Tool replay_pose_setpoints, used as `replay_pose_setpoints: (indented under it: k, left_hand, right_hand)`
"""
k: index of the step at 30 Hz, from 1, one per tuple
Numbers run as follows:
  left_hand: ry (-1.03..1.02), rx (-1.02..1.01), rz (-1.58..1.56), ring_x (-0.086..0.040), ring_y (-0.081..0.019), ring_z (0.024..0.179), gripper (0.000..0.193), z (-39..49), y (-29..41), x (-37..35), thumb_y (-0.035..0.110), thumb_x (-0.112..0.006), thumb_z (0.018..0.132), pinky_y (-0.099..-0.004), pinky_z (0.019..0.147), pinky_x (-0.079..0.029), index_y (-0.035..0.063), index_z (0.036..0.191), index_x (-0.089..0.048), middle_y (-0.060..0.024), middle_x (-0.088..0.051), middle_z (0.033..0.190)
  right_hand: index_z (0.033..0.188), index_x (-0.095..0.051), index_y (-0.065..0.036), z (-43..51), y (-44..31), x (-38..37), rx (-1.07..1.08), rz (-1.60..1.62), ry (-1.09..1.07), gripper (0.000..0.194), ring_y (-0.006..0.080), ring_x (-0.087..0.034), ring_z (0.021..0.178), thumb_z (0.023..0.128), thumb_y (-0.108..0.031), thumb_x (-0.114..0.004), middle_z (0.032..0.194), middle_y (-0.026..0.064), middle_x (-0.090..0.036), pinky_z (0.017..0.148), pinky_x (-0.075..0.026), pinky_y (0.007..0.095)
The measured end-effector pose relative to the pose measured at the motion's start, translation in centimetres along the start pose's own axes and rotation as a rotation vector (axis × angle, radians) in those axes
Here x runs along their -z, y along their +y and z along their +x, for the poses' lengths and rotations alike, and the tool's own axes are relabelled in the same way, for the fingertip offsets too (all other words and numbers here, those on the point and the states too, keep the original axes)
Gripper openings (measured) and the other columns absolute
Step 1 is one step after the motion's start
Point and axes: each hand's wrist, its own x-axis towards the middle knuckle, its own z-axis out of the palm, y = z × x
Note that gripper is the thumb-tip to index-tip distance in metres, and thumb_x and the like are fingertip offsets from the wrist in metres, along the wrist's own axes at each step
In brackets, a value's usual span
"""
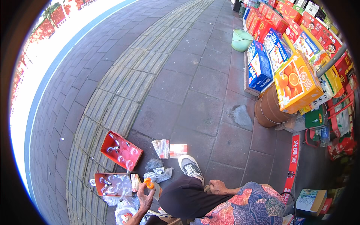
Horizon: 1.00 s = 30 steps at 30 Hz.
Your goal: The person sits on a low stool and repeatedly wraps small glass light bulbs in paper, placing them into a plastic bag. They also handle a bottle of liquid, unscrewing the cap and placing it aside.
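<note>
My left hand [145,197] grips a translucent bottle [157,190] by its top, where an orange flip-top cap [150,184] shows between thumb and fingers. Just beyond it lie a crumpled grey rag [161,175] and a wad of steel wool [153,164]. My right hand [217,187] is curled beside my dark trouser leg; a small brownish thing shows at its fingers, and whether it is held I cannot tell. To the left, a red carton [121,151] and a second red-edged carton [97,184] hold several clear glass bulbs.
Flattened paper sleeves [161,148] and another sleeve [178,151] lie near my shoe [191,167]. Clear plastic bags [126,209] crowd the lower left. Boxed goods [260,66], a rusty drum [268,108] under an orange carton [298,81], and a green bucket [242,40] line the right.
</note>
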Motion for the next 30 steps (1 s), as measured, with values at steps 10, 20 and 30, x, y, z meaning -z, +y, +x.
replay_pose_setpoints:
  k: [10, 20, 30]
  left_hand:
    - [-0.005, -0.028, 0.174, -0.065, -0.0264, 0.102, 0.041, -1.0, -1.5, -0.8, 0.014, -0.079, 0.08, -0.0382, 0.094, -0.048, -0.003, 0.114, -0.063, -0.0144, -0.067, 0.107]
    - [-0.044, 0.096, -0.05, -0.062, -0.0192, 0.108, 0.042, -1.9, -3.2, -0.6, 0.004, -0.077, 0.081, -0.0321, 0.098, -0.047, -0.0009, 0.12, -0.062, -0.0105, -0.066, 0.114]
    - [-0.027, 0.118, 0.014, -0.063, -0.0199, 0.105, 0.041, -1.0, -1.8, -0.1, 0.001, -0.076, 0.081, -0.0314, 0.095, -0.047, -0.0016, 0.118, -0.06, -0.0114, -0.066, 0.114]
  right_hand:
    - [0.084, -0.061, -0.004, 0.0, -0.7, 0.3, 0.094, 0.056, 0.141, 0.015, 0.0466, -0.064, 0.081, 0.081, -0.016, -0.052, 0.082, 0.0239, -0.066, 0.073, -0.051, 0.0559]
    - [0.089, -0.064, -0.002, 0.2, -1.7, 1.2, -0.041, 0.141, 0.039, 0.017, 0.0444, -0.064, 0.083, 0.083, -0.012, -0.051, 0.081, 0.0235, -0.066, 0.073, -0.05, 0.0532]
    - [0.094, -0.064, -0.001, 2.1, -1.0, 1.0, -0.026, 0.185, -0.055, 0.021, 0.0384, -0.065, 0.081, 0.085, -0.018, -0.056, 0.083, 0.0207, -0.066, 0.074, -0.05, 0.0484]
